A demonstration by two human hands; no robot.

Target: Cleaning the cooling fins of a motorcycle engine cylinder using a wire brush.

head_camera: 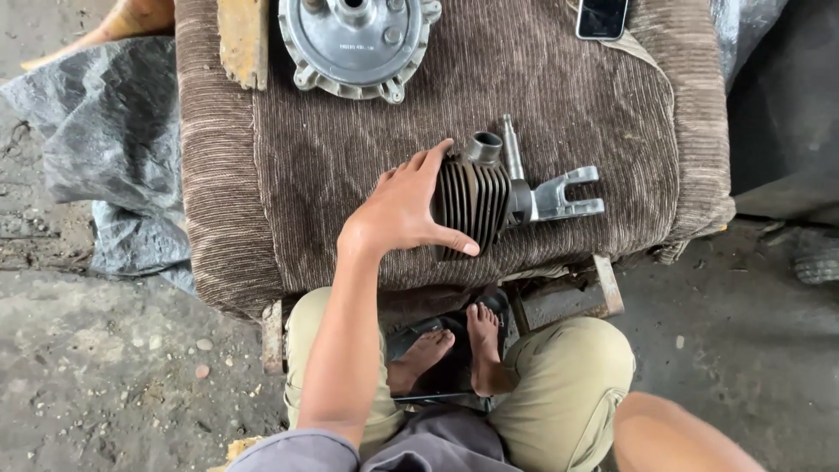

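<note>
A dark grey finned cylinder (473, 205) lies on the brown ribbed cushion (350, 157) beside a silver fork (564, 194).

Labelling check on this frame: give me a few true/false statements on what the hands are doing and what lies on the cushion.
1. The left hand rests on the finned cylinder. True.
2. The finned cylinder lies on bare concrete. False: it lies on the brown ribbed cushion.
3. A round grey metal cover lies at the far edge of the cushion. True.
4. The right hand grips the forked metal part. False: nothing touches that part; only a right forearm shows, its hand out of view.
5. A phone lies at the far right of the cushion. True.
</note>
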